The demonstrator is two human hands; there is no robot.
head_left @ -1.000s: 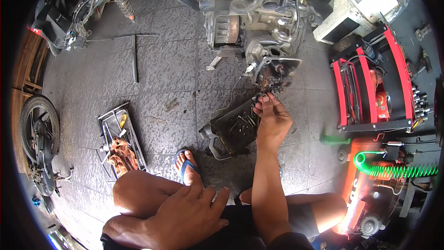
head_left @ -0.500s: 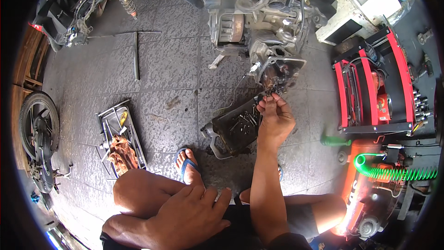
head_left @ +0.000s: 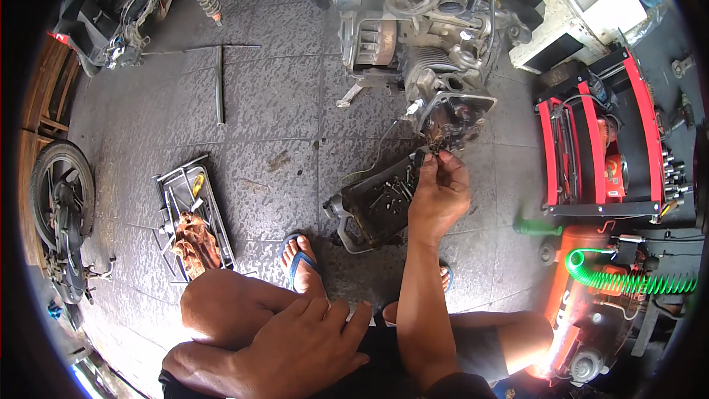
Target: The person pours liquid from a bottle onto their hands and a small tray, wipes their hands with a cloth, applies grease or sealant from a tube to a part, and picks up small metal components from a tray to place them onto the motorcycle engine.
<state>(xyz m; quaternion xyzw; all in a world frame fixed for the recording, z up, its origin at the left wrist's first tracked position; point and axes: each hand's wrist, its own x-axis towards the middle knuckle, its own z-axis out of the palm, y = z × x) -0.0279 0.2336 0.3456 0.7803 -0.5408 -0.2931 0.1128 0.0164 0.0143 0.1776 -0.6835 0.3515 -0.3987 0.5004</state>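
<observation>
Thumb and forefinger of the right hand [head_left: 441,196] reached the lower end of a greasy engine [head_left: 428,59], just right of the frame's centre; their tips had stood close together half a second earlier and now showed a dark gap. Whether they pinched some small part I could not tell. Left hand [head_left: 314,340], lower middle of the frame, lay palm down across the left leg with its fingers loosely spread, as before. Just left of the right hand sat a dark open container [head_left: 373,225] with a grey handle, small bolts [head_left: 399,191] scattered inside. Engine and container had slid slightly rightward in view, and more of the foot beyond the right forearm had appeared. Left of centre, a metal tray [head_left: 220,214] bore a crumpled brown rag [head_left: 196,244]. Farther out were a wheel [head_left: 63,192] at far left, a red and black tool rack [head_left: 641,118] at right, and a coiled green hose [head_left: 635,275] at lower right.
</observation>
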